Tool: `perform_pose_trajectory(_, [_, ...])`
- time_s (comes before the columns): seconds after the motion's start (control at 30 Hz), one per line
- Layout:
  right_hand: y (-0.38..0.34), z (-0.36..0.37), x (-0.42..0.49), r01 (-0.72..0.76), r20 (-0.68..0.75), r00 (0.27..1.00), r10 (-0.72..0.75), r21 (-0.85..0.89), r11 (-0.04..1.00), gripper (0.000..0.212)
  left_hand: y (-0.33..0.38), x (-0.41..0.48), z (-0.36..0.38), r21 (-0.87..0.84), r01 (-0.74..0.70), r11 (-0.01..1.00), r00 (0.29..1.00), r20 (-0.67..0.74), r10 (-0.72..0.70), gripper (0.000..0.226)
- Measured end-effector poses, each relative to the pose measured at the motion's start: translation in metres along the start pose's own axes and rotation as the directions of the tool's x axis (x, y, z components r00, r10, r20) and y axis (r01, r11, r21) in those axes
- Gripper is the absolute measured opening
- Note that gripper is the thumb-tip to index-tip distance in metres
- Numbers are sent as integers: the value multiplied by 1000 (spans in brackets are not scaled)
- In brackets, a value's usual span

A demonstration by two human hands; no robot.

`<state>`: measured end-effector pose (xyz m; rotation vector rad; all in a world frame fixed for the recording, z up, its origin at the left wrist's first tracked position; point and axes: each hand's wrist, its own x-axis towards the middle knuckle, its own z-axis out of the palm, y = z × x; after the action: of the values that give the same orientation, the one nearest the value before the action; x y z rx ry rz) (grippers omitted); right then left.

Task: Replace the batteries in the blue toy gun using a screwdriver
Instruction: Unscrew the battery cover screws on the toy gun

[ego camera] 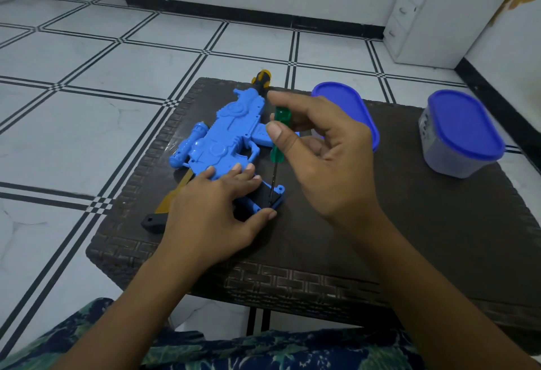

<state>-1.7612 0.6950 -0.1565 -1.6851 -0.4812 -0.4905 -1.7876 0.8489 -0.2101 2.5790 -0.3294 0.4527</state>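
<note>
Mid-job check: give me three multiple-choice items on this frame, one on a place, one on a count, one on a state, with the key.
1. Where is the tip of the green-handled screwdriver?
A. On the handgrip of the blue plastic toy gun
B. On the floor tile
C. Inside a container

2. How many blue oval lids show?
A. One
B. Two
C. Four

3. The right hand is:
A. Flat and empty
B. Gripping the screwdriver
C. Lifting a lid

Key: 1 A, the shaft ends at the handgrip. 2 B, one lies behind the right hand and one far right. 3 B, it is curled round the green handle.
</note>
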Motion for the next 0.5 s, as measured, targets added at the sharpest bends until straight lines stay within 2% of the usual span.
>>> perform_pose_trajectory(0.27, [0, -2, 1, 58, -130, 989, -63, -47, 997, 23, -1, 0, -1, 7, 6, 1000, 1000, 10, -6, 54])
perform_pose_trajectory(0.5, [0, -2, 0, 60, -120, 990, -66, -59, 996, 22, -1, 0, 0, 5, 19, 1000, 1000, 17, -19, 55])
